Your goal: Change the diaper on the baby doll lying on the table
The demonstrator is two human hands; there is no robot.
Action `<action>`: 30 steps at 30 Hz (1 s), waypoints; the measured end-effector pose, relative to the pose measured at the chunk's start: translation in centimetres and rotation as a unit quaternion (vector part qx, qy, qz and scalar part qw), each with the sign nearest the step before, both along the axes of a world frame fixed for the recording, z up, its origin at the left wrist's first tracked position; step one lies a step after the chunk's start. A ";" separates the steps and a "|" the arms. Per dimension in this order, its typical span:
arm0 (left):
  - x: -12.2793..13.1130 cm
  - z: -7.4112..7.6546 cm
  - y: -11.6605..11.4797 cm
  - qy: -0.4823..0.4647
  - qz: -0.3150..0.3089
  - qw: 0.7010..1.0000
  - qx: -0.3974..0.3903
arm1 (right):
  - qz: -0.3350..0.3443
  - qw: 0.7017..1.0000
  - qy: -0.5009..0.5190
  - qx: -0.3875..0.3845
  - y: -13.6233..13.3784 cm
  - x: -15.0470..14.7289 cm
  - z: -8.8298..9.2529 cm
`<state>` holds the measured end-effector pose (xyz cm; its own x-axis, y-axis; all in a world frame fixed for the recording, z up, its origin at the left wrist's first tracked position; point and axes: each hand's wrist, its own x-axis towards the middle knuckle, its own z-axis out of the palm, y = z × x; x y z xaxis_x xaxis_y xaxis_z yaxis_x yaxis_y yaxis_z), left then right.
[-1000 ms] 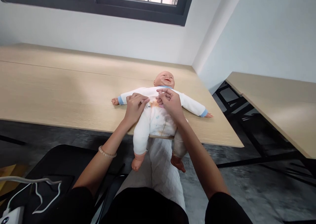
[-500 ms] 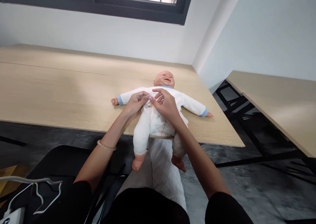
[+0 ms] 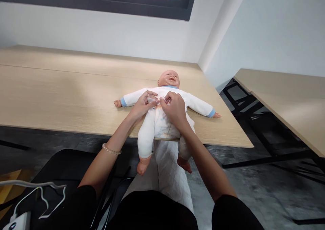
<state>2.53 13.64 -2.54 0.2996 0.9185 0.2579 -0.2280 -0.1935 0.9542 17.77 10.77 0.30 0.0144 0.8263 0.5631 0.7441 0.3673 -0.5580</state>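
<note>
Right at the edge of a pale wood-grain desk (image 3: 63,98), a vinyl-headed baby doll (image 3: 168,79) lies on its back with its arms spread and its legs hanging off, so a lot of its weight sits close to that edge. It's dressed in a white long-sleeved onesie with blue cuffs (image 3: 158,127), with a few faint stains down the front. The left hand (image 3: 143,105), with a beaded bracelet (image 3: 111,149) just above it, has its grip closed on a small see-through piece (image 3: 151,99) right against the doll's chest, though it's too small for me to say what it is. The right hand (image 3: 174,109) has its fingertips (image 3: 166,97) bunched at the chest of the onesie, but I can't tell if they're actually pinching cloth. Honestly, the doll's position is what I'd worry about: any tug toward the near edge could drag it off, since nothing supports those legs. That little clear piece could also pop out of the left hand if the pressure slips, and it'd be easy to lose on the dark floor (image 3: 254,189) below.
</note>
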 end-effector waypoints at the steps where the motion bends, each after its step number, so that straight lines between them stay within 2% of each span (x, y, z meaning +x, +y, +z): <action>1: 0.1 -0.1 0.0 0.003 0.006 1.000 0.001 | -0.012 1.000 -0.016 -0.002 0.0 0.1 -0.1; 5: 0.4 -0.4 -0.1 0.039 0.045 0.998 0.031 | -0.029 0.998 -0.040 -0.041 0.2 0.5 -0.4; 10: 0.2 -0.8 0.0 0.121 0.071 0.988 0.066 | -0.024 0.996 -0.006 -0.086 0.4 1.0 -0.2; 12: 0.0 -0.7 -0.3 0.142 0.090 0.980 0.103 | -0.020 0.995 0.013 -0.101 0.5 1.2 -0.2; 14: -0.1 -0.3 -0.9 0.187 0.134 0.958 0.173 | -0.014 0.993 0.037 -0.111 0.6 1.6 -0.2; 17: 0.0 0.9 -2.6 0.306 0.174 0.894 0.275 | 0.006 0.991 0.062 -0.118 0.9 2.3 -0.5; 19: 0.2 1.6 -3.8 0.376 0.153 0.861 0.305 | 0.016 0.992 0.066 -0.108 1.1 2.6 -0.9; 21: 0.5 2.0 -4.6 0.420 0.107 0.847 0.308 | 0.020 0.993 0.071 -0.090 1.4 2.9 -1.2; 25: 0.4 2.0 -4.9 0.458 0.001 0.845 0.275 | 0.034 0.993 0.103 -0.043 0.9 3.2 -1.7; 28: 0.2 2.0 -4.9 0.465 -0.013 0.846 0.261 | 0.058 0.993 0.105 0.022 -0.8 3.9 -1.8; 30: 0.1 2.0 -5.0 0.465 -0.013 0.846 0.258 | 0.081 0.994 0.068 0.042 -2.4 4.4 -1.9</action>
<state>2.58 8.69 -0.55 0.6120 0.7453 0.2644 0.5657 -0.6462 0.5122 22.20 8.38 -1.59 -0.0341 0.7736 0.6328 0.5920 0.5258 -0.6108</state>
